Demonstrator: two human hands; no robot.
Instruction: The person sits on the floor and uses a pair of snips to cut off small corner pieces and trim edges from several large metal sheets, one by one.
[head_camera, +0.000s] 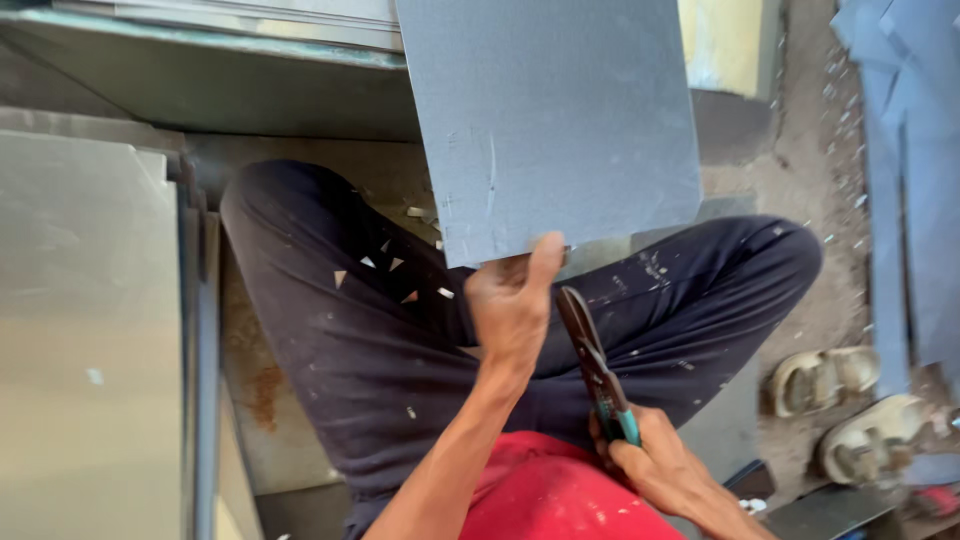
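My left hand (512, 305) pinches the grey sheet's (555, 120) bottom edge; right hand (655, 460) grips snips (592, 362), mid-trim; next I'd align the blades there.

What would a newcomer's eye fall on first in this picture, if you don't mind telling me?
First, the large grey metal sheet at top centre, gripped at its lower edge by the left hand. Just below, the right hand holds tin snips with teal grips, blades pointing at the sheet. Small metal offcuts lie on the dark trousers.

Matt grey metal sheet (560, 120), dull steel snips (590, 350) with teal plastic handles.
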